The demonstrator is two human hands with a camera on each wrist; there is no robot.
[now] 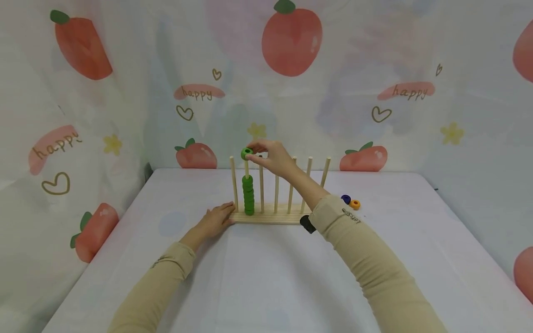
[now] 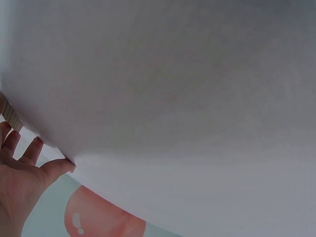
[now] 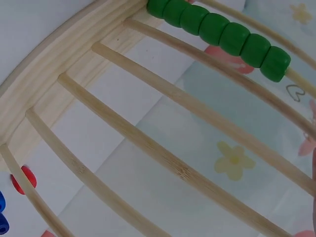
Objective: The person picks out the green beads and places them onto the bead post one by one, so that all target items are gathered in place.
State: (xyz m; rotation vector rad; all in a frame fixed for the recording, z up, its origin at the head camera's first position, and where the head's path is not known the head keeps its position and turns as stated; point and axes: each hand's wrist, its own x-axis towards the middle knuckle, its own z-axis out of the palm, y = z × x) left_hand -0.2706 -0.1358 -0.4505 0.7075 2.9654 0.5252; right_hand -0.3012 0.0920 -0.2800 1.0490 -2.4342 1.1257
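Observation:
A wooden rack with several upright pegs stands on the table; its base (image 1: 266,221) runs left to right. Several green beads (image 1: 248,196) are stacked on the second peg from the left, also visible as a green stack (image 3: 212,28) in the right wrist view. Pinched by my right hand (image 1: 272,157), another green bead (image 1: 247,153) is at the top of that same peg, its hole facing the camera. My left hand (image 1: 216,220) rests with extended fingers against the base's left end; the left wrist view shows this hand (image 2: 24,182) with its fingers spread.
Right of the rack lie a dark blue bead (image 1: 346,199) and an orange bead (image 1: 355,204). A red bead (image 3: 23,180) shows behind the pegs in the right wrist view. Beside the right cuff is a black object (image 1: 307,224). Printed cloth (image 1: 291,115) hangs behind the table.

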